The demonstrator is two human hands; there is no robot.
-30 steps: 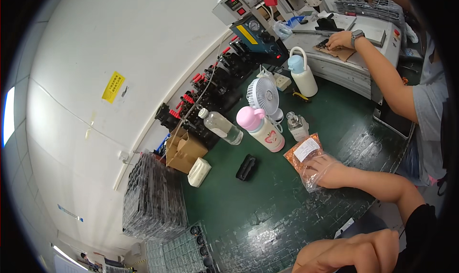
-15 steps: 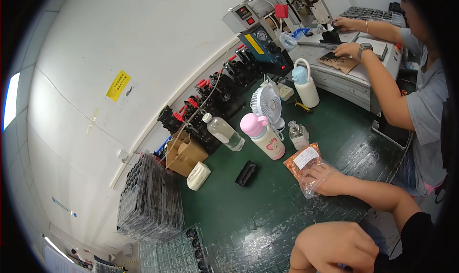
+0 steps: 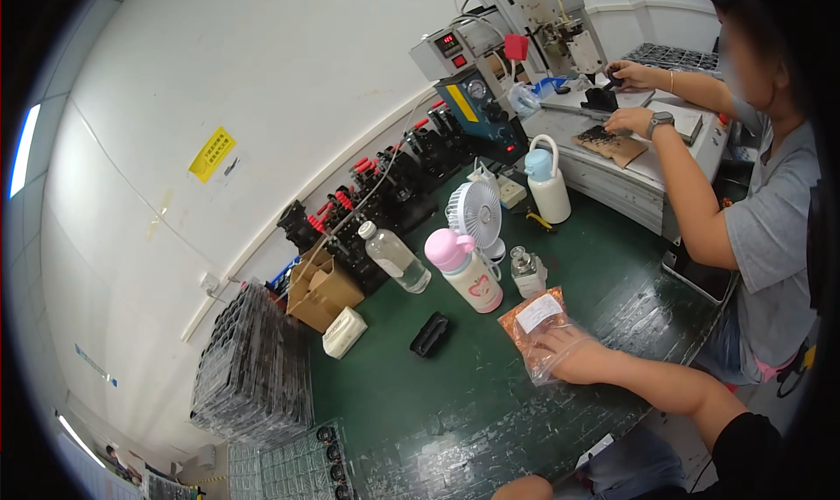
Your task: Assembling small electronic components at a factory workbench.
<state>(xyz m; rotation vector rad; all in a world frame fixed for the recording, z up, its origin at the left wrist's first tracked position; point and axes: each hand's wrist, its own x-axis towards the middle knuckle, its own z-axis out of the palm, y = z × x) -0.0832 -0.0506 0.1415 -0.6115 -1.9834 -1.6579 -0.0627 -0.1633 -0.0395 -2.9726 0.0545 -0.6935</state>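
My right hand [image 3: 573,353] reaches into a clear plastic bag [image 3: 544,318] of small copper-coloured parts with a white label. Its fingers are stretched and slightly apart, seen through the plastic; the fingertips are partly hidden. Only a rounded bit of skin from my left hand or wrist [image 3: 523,489] shows at the lower edge, with the fingers out of sight. A small glass bottle [image 3: 528,272] stands just beyond the bag. Left of the bag, a black moulded part [image 3: 430,335] lies on the green table [image 3: 385,395].
A pink-topped bottle [image 3: 468,277], white fan [image 3: 477,216], clear bottle [image 3: 395,257] and blue-topped bottle [image 3: 548,185] stand farther back. Stacked trays [image 3: 254,360] and a cardboard box [image 3: 324,292] are left. At right, a co-worker [image 3: 774,194] handles dark parts by a machine [image 3: 569,41].
My left hand has dropped from the lower right foreground almost out of view. My right hand stays in the bag. The view has shifted a little. The co-worker's far hand holds a dark part higher.
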